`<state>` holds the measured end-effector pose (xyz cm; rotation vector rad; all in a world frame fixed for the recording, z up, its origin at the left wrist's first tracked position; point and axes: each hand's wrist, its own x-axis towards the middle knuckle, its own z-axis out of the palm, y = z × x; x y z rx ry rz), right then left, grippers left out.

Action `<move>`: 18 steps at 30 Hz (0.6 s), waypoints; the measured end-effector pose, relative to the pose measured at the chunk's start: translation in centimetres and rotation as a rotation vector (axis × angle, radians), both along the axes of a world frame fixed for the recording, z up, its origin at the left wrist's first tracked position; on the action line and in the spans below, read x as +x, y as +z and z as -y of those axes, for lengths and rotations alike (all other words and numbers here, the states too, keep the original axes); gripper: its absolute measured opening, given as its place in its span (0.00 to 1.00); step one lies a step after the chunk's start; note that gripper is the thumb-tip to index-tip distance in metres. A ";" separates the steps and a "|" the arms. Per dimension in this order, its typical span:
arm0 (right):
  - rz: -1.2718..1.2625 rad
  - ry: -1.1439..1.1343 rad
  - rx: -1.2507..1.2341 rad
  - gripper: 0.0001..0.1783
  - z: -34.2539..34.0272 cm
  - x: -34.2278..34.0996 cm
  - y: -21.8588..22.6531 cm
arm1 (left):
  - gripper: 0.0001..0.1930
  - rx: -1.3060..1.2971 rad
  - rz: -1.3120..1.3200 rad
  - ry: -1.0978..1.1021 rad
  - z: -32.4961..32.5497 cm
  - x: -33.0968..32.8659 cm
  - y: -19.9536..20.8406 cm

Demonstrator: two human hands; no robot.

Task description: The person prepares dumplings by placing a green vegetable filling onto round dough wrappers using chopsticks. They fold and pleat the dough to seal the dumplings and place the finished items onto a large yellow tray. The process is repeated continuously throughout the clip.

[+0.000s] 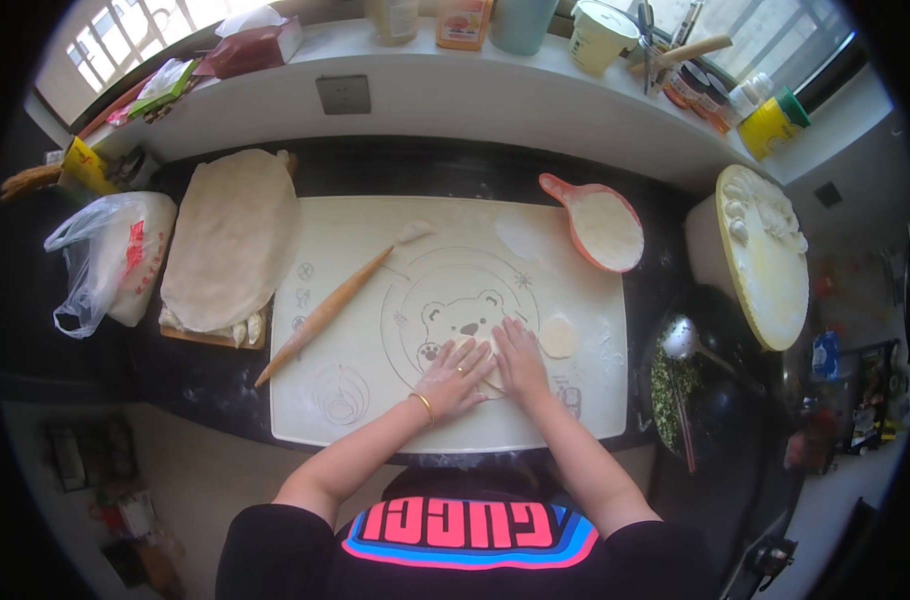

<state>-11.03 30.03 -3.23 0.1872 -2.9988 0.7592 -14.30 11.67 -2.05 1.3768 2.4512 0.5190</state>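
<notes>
Both hands rest side by side on a thin, pale dough round (pixel 494 382) on the white kneading mat (pixel 350 228), which is printed with a bear. My left hand (pixel 454 377) lies over its left part with fingers stretched out. Along its right side, my right hand (pixel 520 358) is also flat, fingers extended. Much of the round is hidden under them. Just right of my right hand sits a smaller dough disc (pixel 557 338). A tapered wooden rolling pin (pixel 325 315) lies diagonally to the left, with a small dough scrap (pixel 415 231) near its far end.
A red handled scoop of flour (pixel 607 230) stands at the mat's far right corner. To the left are a dough sheet over a board (pixel 233 240) and a plastic bag (pixel 125 260). At right are a pan with chopped greens (pixel 672 400) and a yellow tray of dumplings (pixel 765 270).
</notes>
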 end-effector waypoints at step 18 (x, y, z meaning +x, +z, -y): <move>0.071 -0.387 0.099 0.32 -4.9 4.4 -0.5 | 0.36 0.139 0.104 0.266 -5.6 2.5 -0.2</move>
